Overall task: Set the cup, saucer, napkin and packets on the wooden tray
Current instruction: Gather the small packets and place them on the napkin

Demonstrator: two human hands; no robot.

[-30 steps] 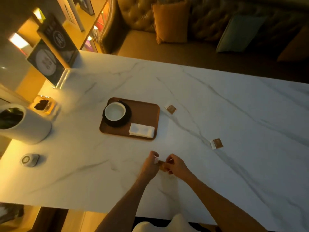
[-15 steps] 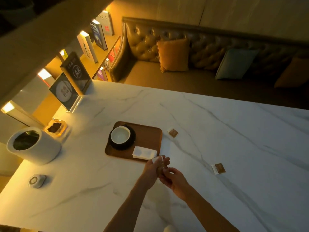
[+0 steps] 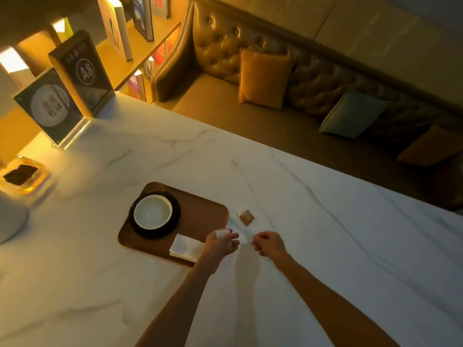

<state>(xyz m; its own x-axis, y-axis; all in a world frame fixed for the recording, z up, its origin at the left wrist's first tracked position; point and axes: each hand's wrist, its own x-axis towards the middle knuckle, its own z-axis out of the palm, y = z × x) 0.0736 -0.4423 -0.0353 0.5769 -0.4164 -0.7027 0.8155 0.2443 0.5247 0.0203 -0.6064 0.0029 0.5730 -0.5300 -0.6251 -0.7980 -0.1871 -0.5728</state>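
A brown wooden tray (image 3: 203, 211) lies on the marble table. On it a white cup (image 3: 152, 212) sits in a black saucer (image 3: 175, 221), and a folded white napkin (image 3: 185, 247) lies at the tray's near edge. My left hand (image 3: 220, 245) hovers over the tray's near right corner and grips a small packet (image 3: 222, 233) with a white end. My right hand (image 3: 269, 244) is just right of it, fingers curled with nothing seen in them. Another brown packet (image 3: 246, 217) lies on the table right of the tray.
Two upright sign stands (image 3: 62, 96) are at the table's far left corner, with a glass ashtray (image 3: 22, 175) and a white cylinder (image 3: 10, 219) near the left edge. A tufted bench with cushions (image 3: 263, 78) runs behind the table.
My hands have parted: the left one carried the packet toward the tray's corner, and the right one let go and drew to the right. The camera moved closer to the tray.
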